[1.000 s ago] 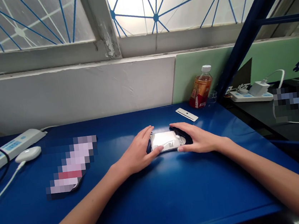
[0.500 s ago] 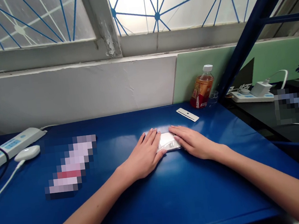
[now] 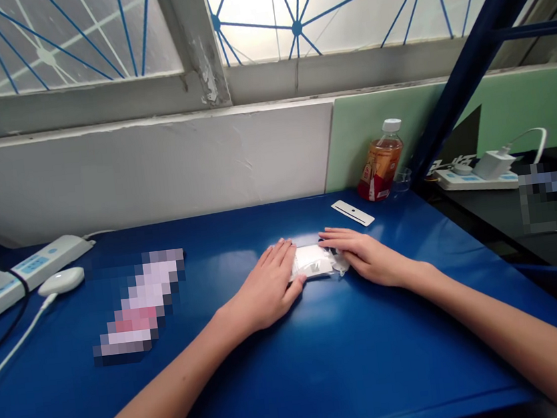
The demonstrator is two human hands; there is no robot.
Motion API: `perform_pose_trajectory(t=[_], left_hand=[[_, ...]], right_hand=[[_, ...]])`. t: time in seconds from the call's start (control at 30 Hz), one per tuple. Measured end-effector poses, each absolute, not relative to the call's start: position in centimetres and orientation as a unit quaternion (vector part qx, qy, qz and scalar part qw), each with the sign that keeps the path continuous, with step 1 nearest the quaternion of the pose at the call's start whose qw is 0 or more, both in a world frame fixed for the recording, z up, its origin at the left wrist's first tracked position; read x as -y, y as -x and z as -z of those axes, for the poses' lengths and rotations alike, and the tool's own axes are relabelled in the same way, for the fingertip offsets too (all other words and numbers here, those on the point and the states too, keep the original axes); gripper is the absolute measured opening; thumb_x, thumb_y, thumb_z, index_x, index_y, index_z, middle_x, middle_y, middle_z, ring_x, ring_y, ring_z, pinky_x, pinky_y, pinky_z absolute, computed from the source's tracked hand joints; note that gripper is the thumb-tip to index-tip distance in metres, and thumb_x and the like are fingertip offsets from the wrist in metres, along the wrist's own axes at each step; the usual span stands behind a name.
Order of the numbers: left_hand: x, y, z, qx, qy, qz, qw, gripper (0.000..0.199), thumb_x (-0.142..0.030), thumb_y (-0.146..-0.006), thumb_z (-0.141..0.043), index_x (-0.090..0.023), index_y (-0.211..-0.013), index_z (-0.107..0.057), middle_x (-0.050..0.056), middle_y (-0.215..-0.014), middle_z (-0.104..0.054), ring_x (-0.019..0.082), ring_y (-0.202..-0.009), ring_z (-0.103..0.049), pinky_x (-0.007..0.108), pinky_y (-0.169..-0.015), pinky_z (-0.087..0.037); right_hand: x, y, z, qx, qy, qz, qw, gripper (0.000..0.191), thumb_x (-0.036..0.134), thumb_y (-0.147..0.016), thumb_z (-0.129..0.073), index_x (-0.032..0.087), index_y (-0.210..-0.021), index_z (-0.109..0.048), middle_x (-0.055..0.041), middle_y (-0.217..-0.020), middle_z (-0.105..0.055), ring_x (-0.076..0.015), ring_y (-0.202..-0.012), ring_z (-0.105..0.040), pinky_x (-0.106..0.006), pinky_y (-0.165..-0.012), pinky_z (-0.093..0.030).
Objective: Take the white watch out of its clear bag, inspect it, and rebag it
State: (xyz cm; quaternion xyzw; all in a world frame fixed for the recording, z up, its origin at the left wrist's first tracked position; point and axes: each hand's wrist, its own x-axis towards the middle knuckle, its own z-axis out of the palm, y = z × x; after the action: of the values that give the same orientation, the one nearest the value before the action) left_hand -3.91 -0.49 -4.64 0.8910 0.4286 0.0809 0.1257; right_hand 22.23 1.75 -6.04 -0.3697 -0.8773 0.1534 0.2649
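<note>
White and flat, a rectangular packet in clear plastic wrap (image 3: 313, 261) lies on the glossy blue tabletop (image 3: 296, 368), between both hands. The left hand (image 3: 267, 287) lies over its left end, fingers nearly together, thumb along the near edge. The right hand (image 3: 369, 256), loosely curved, has its fingers over the other end; whether it grips, I cannot tell. Beyond sit a white slotted strip (image 3: 353, 213) and a clear white-capped bottle of amber drink (image 3: 381, 164).
</note>
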Motion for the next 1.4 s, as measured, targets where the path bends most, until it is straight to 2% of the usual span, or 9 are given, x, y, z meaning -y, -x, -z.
perform_pose_trajectory(t=[0.13,0.23,0.37,0.43,0.53,0.77,1.0,1.27,1.4], left_hand=[[0.5,4.5,4.6,-0.456,-0.876,-0.113,0.112,0.055,-0.034,-0.093,-0.043,-0.004,-0.139,-0.039,0.025,-0.157,-0.023,0.032,-0.148,-0.015,0.048,-0.117,-0.024],[0.5,4.5,4.6,-0.443,-0.880,-0.135,0.104,0.053,-0.034,-0.091,-0.048,-0.005,-0.134,-0.042,0.026,-0.157,-0.022,0.033,-0.148,-0.014,0.049,-0.118,-0.024],[0.4,4.1,4.8,-0.418,-0.893,-0.128,0.104,0.068,-0.055,-0.092,-0.048,-0.011,-0.143,-0.035,0.022,-0.158,-0.022,0.032,-0.148,-0.015,0.051,-0.118,-0.019],[0.4,4.0,4.8,-0.418,-0.895,-0.110,0.110,0.071,-0.058,-0.094,-0.043,-0.013,-0.148,-0.029,0.019,-0.159,-0.023,0.032,-0.149,-0.014,0.051,-0.119,-0.017],[0.4,3.9,4.7,-0.420,-0.895,-0.091,0.117,0.065,-0.056,-0.097,-0.040,-0.015,-0.147,-0.033,0.018,-0.157,-0.030,0.032,-0.148,-0.019,0.051,-0.118,-0.017],[0.5,3.8,4.7,-0.400,-0.901,-0.120,0.119,0.058,-0.051,-0.095,-0.047,-0.013,-0.138,-0.040,0.019,-0.146,-0.046,0.030,-0.142,-0.033,0.052,-0.117,-0.021],[0.4,3.6,4.5,-0.412,-0.892,-0.140,0.123,0.052,-0.048,-0.093,-0.053,-0.016,-0.133,-0.044,0.018,-0.139,-0.052,0.032,-0.138,-0.039,0.053,-0.115,-0.026],[-0.1,4.1,4.8,-0.431,-0.882,-0.145,0.121,0.057,-0.048,-0.091,-0.055,-0.013,-0.134,-0.042,0.019,-0.140,-0.051,0.034,-0.138,-0.039,0.054,-0.115,-0.025],[-0.1,4.2,5.2,-0.421,-0.892,-0.122,0.109,0.065,-0.052,-0.095,-0.048,-0.011,-0.143,-0.035,0.021,-0.148,-0.042,0.034,-0.143,-0.031,0.054,-0.117,-0.020]], right_hand=[[-2.2,-22.6,6.2,0.886,0.369,-0.094,0.264,0.029,0.019,-0.090,-0.056,0.022,-0.113,-0.073,-0.0110,-0.132,-0.063,-0.0315,-0.132,-0.049,-0.054,-0.105,-0.045],[-2.2,-22.6,5.9,0.889,0.362,-0.100,0.262,0.022,0.029,-0.090,-0.061,0.022,-0.104,-0.077,-0.0122,-0.126,-0.066,-0.0326,-0.129,-0.052,-0.053,-0.102,-0.049],[-1.8,-22.3,5.7,0.892,0.353,-0.126,0.253,0.029,0.030,-0.088,-0.064,0.025,-0.115,-0.073,-0.0108,-0.133,-0.062,-0.0329,-0.132,-0.048,-0.055,-0.104,-0.046],[-1.6,-22.2,5.6,0.895,0.349,-0.134,0.242,0.036,0.030,-0.088,-0.064,0.025,-0.123,-0.068,-0.0111,-0.138,-0.058,-0.0330,-0.135,-0.045,-0.055,-0.107,-0.043],[-1.3,-21.9,5.6,0.894,0.347,-0.147,0.242,0.039,0.033,-0.086,-0.067,0.024,-0.124,-0.068,-0.0126,-0.142,-0.055,-0.0340,-0.136,-0.043,-0.055,-0.108,-0.042],[-1.4,-21.4,6.4,0.872,0.352,-0.178,0.290,0.027,0.035,-0.083,-0.072,0.022,-0.107,-0.075,-0.0127,-0.135,-0.061,-0.0343,-0.134,-0.046,-0.056,-0.105,-0.044],[-1.9,-22.3,5.3,0.904,0.308,-0.134,0.264,0.022,0.030,-0.092,-0.061,0.021,-0.110,-0.069,-0.0115,-0.129,-0.064,-0.0304,-0.132,-0.048,-0.051,-0.106,-0.044],[-2.9,-24.3,3.8,0.902,0.343,-0.145,0.219,0.020,0.034,-0.091,-0.062,0.020,-0.102,-0.071,-0.0116,-0.127,-0.064,-0.0292,-0.124,-0.054,-0.049,-0.105,-0.045],[-2.4,-23.8,4.0,0.889,0.365,-0.154,0.229,0.030,0.039,-0.084,-0.069,0.021,-0.107,-0.070,-0.0131,-0.135,-0.057,-0.0299,-0.124,-0.055,-0.047,-0.103,-0.046]])
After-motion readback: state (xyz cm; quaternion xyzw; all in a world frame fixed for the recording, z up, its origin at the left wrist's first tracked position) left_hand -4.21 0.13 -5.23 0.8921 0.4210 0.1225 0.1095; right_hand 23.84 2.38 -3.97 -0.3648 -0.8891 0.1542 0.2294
